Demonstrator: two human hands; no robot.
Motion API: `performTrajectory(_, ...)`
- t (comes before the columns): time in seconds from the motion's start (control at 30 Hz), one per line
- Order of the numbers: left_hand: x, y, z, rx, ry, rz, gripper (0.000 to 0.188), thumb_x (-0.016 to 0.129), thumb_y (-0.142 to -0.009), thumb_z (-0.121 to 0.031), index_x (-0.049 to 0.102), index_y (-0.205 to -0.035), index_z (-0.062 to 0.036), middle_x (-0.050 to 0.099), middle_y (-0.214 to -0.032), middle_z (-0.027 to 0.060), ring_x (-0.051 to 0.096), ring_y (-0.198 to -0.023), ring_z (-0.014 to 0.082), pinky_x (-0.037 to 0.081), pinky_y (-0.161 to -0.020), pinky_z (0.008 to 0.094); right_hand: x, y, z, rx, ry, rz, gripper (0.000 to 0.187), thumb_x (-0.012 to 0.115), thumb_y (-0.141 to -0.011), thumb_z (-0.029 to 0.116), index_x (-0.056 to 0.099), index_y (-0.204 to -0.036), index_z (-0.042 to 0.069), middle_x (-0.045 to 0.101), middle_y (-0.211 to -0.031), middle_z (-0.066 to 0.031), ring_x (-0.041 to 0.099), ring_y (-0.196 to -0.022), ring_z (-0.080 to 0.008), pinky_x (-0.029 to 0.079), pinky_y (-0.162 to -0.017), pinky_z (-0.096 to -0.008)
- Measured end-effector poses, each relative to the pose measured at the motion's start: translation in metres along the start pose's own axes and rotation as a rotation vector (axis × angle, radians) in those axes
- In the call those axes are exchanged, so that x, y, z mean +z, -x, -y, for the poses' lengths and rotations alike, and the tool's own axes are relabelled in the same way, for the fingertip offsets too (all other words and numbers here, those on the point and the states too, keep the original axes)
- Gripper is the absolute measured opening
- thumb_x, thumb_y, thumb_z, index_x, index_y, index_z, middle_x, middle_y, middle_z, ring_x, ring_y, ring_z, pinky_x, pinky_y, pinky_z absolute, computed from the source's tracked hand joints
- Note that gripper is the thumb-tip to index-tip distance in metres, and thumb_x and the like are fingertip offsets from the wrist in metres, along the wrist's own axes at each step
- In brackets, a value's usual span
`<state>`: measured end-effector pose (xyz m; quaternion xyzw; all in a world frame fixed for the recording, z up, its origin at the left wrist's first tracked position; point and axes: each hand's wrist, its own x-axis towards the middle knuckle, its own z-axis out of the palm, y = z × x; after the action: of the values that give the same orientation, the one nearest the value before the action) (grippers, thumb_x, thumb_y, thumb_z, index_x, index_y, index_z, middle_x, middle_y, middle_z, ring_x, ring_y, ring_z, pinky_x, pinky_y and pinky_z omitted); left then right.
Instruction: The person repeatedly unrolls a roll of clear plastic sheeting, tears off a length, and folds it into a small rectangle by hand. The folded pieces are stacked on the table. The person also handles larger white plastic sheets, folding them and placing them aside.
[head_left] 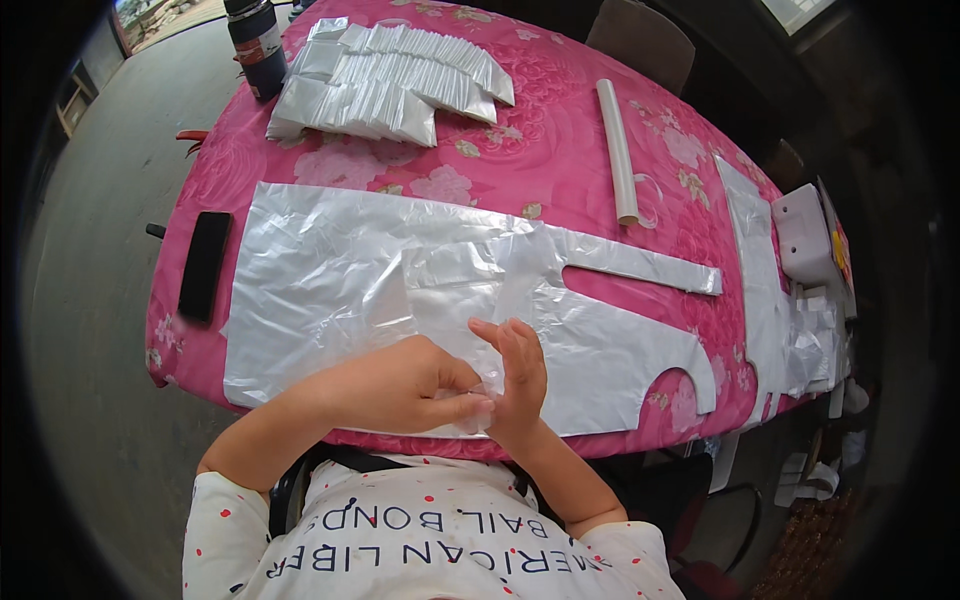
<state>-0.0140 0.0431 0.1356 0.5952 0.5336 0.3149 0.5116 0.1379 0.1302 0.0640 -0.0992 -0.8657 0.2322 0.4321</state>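
A clear plastic apron [330,290] lies spread flat on the pink flowered tablecloth [560,170], its straps pointing right. My left hand [405,385] pinches the apron's near edge between thumb and fingers at the table's front edge. Touching the same bit of plastic, my right hand [515,380] stands upright beside it with the fingers straight and together. A folded part of the apron [470,270] lies just beyond both hands.
Several folded plastic packets [390,80] are stacked at the far side. A dark bottle [255,45] stands far left, a white roll [617,150] lies to the right, a black phone [203,265] near the left edge. More plastic [770,300] and a white box [805,235] sit far right.
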Motion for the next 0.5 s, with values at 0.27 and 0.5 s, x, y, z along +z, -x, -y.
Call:
performTrajectory(0.27,0.016,-0.037,-0.02,0.09,0.061,0.021,0.048,0.052,-0.089,-0.036,0.052,-0.116,0.004,0.056,-0.114,0.0201,0.056,-0.103,0.0309,0.047,-0.083,0.0356,-0.069,-0.023,-0.053,0.614,-0.644,-0.343,0.02,0.056,-0.089,0.015,0.06,-0.105,0.002,0.063,-0.09,-0.0064,0.06,-0.077,-0.0126,0.047,-0.077,-0.0251)
performTrajectory(0.5,0.027,-0.084,0.0,-0.027,-0.21,-0.126,0.039,0.054,-0.089,-0.025,0.05,-0.119,0.0002,0.056,-0.114,0.0175,0.055,-0.105,0.0295,0.044,-0.088,0.0364,-0.171,-0.007,-0.219,0.804,-1.108,-0.711,0.023,0.057,-0.088,0.018,0.058,-0.106,0.004,0.063,-0.097,-0.0049,0.06,-0.084,-0.0146,0.05,-0.076,-0.0265)
